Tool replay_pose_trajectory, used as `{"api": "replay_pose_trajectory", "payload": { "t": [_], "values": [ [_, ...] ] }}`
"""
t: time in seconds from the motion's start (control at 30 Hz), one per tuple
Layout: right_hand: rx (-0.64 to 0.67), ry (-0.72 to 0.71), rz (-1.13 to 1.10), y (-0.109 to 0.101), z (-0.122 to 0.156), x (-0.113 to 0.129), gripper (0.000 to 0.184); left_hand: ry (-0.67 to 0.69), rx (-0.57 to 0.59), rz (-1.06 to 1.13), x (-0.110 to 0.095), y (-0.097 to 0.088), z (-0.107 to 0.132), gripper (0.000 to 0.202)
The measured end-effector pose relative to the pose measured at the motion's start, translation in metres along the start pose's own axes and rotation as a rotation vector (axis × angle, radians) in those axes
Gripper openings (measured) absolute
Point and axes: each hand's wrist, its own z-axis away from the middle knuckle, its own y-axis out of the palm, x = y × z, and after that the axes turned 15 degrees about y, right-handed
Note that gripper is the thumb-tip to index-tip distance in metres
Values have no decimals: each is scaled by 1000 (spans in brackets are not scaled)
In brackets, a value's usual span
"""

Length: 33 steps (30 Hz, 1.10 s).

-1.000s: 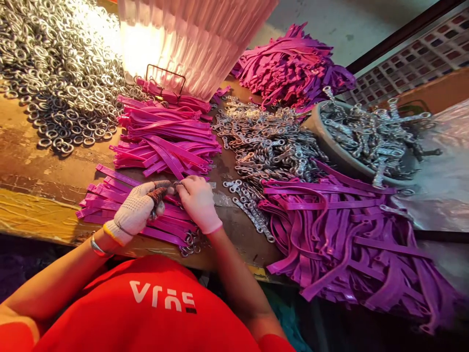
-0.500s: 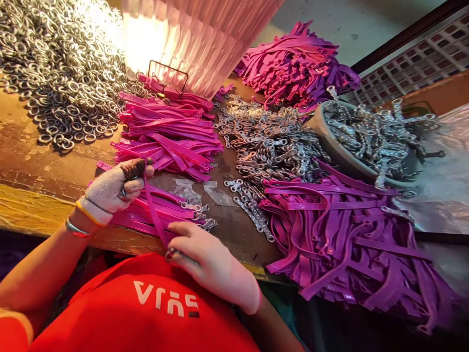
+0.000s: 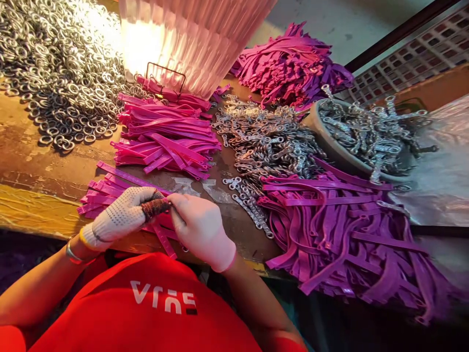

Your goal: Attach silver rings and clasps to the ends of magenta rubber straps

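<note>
My left hand (image 3: 130, 212), in a dotted white glove with dark wrapping on the fingers, is closed in a pinch on a purple strap (image 3: 165, 240). The strap hangs down past the table's front edge. My right hand (image 3: 201, 225), in a plain white glove, meets the left fingertips and pinches at the same strap's upper end. A small dark bit shows between the fingertips, too small to name. Beneath the hands lies a small pile of pink straps (image 3: 104, 188), partly covered by the left hand.
Metal rings (image 3: 69, 83) are heaped at left, more pink straps (image 3: 168, 129) mid-table. Beside them lie metal links (image 3: 271, 137). A tub (image 3: 313, 122) overflows with links at right. Purple straps (image 3: 330, 234) spill over the front edge; another strap heap (image 3: 286, 61) sits behind. A ribbed plastic lampshade (image 3: 205, 39) glows.
My left hand has moved down and right, and my right hand slightly up, so the fingertips now meet. The strap stretched between them now hangs below the hands.
</note>
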Motion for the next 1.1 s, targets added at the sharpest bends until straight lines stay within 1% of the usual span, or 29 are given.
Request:
{"api": "replay_pose_trajectory", "payload": {
  "t": [0.07, 0.1, 0.2, 0.27, 0.3, 0.37, 0.47, 0.53, 0.6, 0.67, 0.7, 0.73, 0.77, 0.8, 0.87, 0.9, 0.97, 1.03, 1.1],
  "values": [
    [-66, -27, 89, 6, 4, -2, 24, 100, 40, -149, 2, -3, -3, 17],
    [-100, -37, 129, 9, 5, -3, 24, 126, 52, -182, 4, -4, -5, 13],
    [-169, -57, 202, 20, 10, -8, 22, 129, 96, -127, 8, -8, -11, 6],
    [-183, -62, 200, 25, 12, -10, 21, 122, 154, -84, 11, -9, -13, 10],
    [-177, -63, 185, 26, 13, -11, 21, 125, 184, -101, 13, -9, -13, 14],
    [-155, -46, 138, 28, 13, -13, 22, 150, 224, -205, 18, -7, -12, 20],
    [-117, 21, 21, 25, 13, -14, 25, 192, 202, -376, 26, -2, -8, 24],
    [-91, 74, -72, 20, 12, -14, 26, 216, 193, -343, 30, 0, -6, 24],
    [-10, 97, -138, 13, 11, -13, 28, 244, 176, -235, 31, 1, -4, 22],
    [107, 117, -113, 6, 8, -12, 38, 256, 127, -210, 30, 2, -2, 21],
    [156, 134, -69, 5, 7, -12, 44, 253, 104, -245, 29, 3, 0, 20],
    [190, 154, -15, 5, 6, -11, 46, 247, 93, -299, 28, 4, 1, 19],
    [206, 168, 40, 6, 5, -12, 42, 236, 95, -354, 27, 6, 3, 19],
    [208, 168, 87, 9, 5, -12, 33, 227, 102, -402, 26, 8, 4, 19],
    [191, 112, 146, 16, 8, -14, 19, 213, 127, -481, 27, 13, 8, 19],
    [172, 68, 165, 20, 11, -15, 17, 212, 140, -508, 27, 15, 9, 18],
    [114, -15, 195, 27, 17, -17, 19, 211, 160, -535, 29, 19, 10, 18],
    [48, -68, 215, 32, 22, -20, 19, 205, 180, -528, 30, 20, 8, 19],
    [3, -100, 224, 32, 24, -23, 19, 203, 238, -493, 27, 14, 6, 21]
  ]
}}
